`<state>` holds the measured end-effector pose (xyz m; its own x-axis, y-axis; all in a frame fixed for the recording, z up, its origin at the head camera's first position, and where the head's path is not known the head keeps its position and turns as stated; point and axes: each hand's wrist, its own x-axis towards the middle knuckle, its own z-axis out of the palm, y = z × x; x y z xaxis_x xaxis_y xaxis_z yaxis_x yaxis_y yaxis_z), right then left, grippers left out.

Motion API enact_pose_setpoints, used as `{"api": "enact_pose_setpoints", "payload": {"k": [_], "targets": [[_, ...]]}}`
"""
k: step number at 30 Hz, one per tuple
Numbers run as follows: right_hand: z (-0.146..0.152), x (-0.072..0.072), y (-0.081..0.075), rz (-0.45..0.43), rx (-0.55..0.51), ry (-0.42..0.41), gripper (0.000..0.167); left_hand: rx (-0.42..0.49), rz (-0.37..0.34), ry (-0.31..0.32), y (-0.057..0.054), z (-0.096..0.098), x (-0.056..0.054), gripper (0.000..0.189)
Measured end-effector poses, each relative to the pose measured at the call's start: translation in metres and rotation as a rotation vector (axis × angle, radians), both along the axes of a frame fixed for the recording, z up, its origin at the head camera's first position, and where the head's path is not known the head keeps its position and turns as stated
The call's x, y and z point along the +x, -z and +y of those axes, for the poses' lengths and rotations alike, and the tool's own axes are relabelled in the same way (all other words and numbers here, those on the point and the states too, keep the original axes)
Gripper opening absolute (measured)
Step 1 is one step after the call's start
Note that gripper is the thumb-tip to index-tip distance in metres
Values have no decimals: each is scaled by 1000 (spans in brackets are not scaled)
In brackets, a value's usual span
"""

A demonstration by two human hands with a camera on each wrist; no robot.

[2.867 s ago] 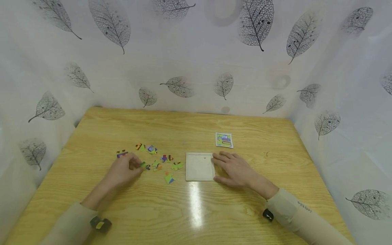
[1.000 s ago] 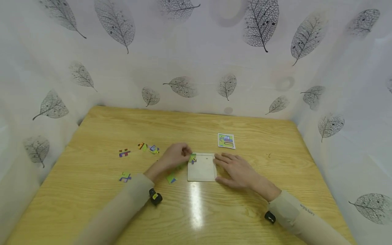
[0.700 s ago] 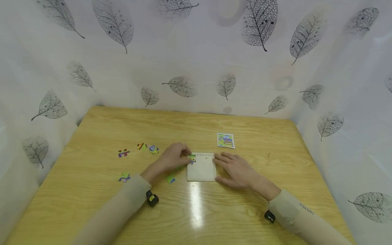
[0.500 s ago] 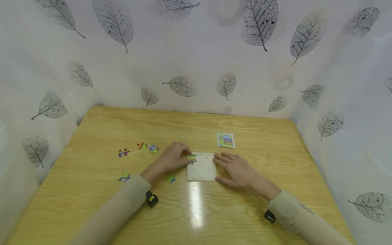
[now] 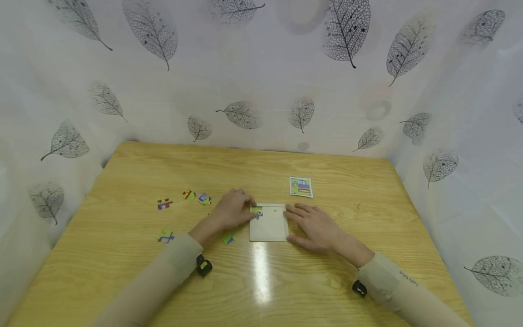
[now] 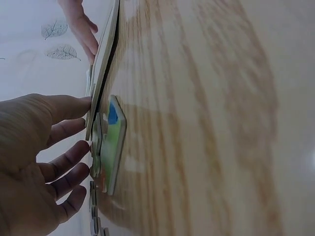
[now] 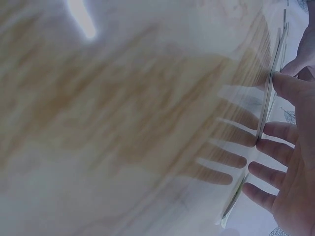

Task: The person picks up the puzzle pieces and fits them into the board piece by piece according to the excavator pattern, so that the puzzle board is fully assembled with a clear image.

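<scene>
Left hand: the left hand [image 5: 229, 210] has thumb and index finger at the tray's far left corner, touching its edge, the other fingers loosely bent and apart; whether this grip pinches the corner piece cannot be told
Right hand: the right hand [image 5: 313, 225] lies along the tray's right side, fingers spread and fingertips touching the edge, its grip slack and holding nothing
Puzzle tray: the square, pale puzzle tray [image 5: 270, 230] sits flat between the hands, mostly bare
Corner piece: the green corner piece [image 5: 257, 211] with a yellow and purple print is in the tray's far left corner, beside the left thumb
Loose pieces: left of the tray lie a red and purple piece [image 5: 165, 204], nearer a green and purple piece [image 5: 166, 236], farther a blue and yellow piece [image 5: 204, 199], and, near the left wrist, a green and blue piece [image 5: 228, 238]
Picture card: the vehicle picture card [image 5: 301, 187] lies beyond the tray, to its right
Surface: glossy wood-grain surface [image 5: 327, 286]
Backdrop: leaf-print curtain [image 5: 253, 68] along the far side
</scene>
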<state>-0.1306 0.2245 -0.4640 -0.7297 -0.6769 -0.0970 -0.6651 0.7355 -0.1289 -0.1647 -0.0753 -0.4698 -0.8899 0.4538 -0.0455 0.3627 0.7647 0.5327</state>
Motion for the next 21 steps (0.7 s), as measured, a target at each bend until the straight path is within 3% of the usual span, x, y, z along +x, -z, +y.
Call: {"api": "enact_pose_setpoints", "payload": {"k": [8, 21], "targets": [[-1, 0, 0, 11, 0, -3, 70, -34, 30, 5, 5, 2, -2, 28], [1, 1, -1, -4, 5, -2, 70, -37, 72, 22, 3, 7, -1, 30]]}}
